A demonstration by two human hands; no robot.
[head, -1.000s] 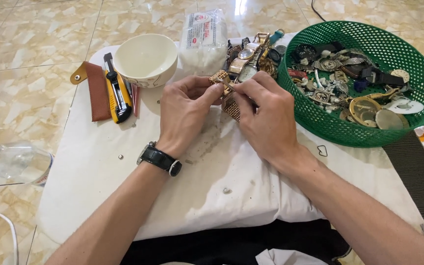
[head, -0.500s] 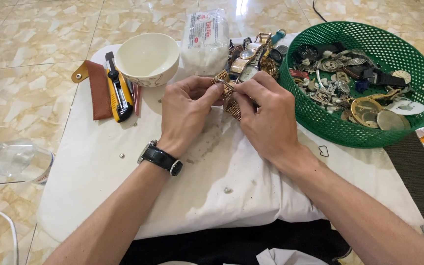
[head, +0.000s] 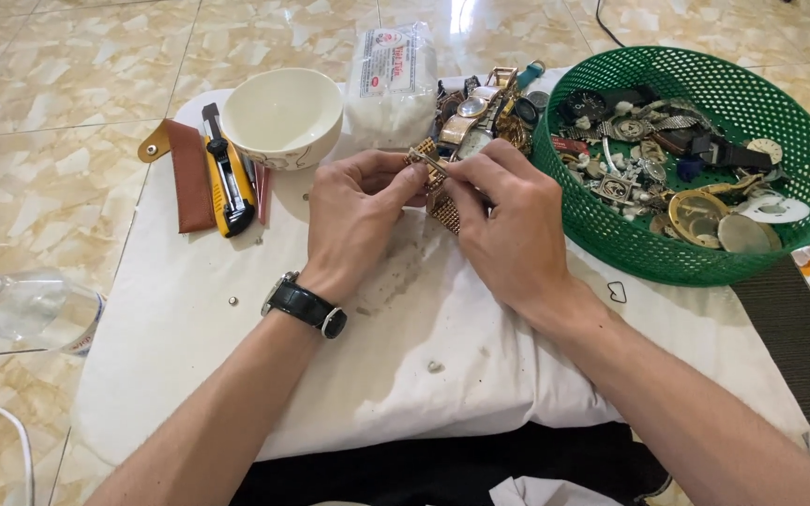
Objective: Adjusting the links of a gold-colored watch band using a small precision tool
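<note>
We keep both grips pinched on the gold watch bracelet [head: 441,192], left hand [head: 353,220] and right hand [head: 508,230] barely shifted, above the white surface [head: 236,375] beside the green basket [head: 611,248].

bowl [head: 282,114]: sitting at the cloth's [head: 236,375] far edge
knife [head: 227,173]: lying left of bowl
basket [head: 799,150]: resting at the right corner
watches [head: 480,112]: lying between bowl and basket

Gold watch band [head: 442,212] mostly hidden behind fingers [head: 480,178]; basket [head: 799,122] contents indistinct.
</note>
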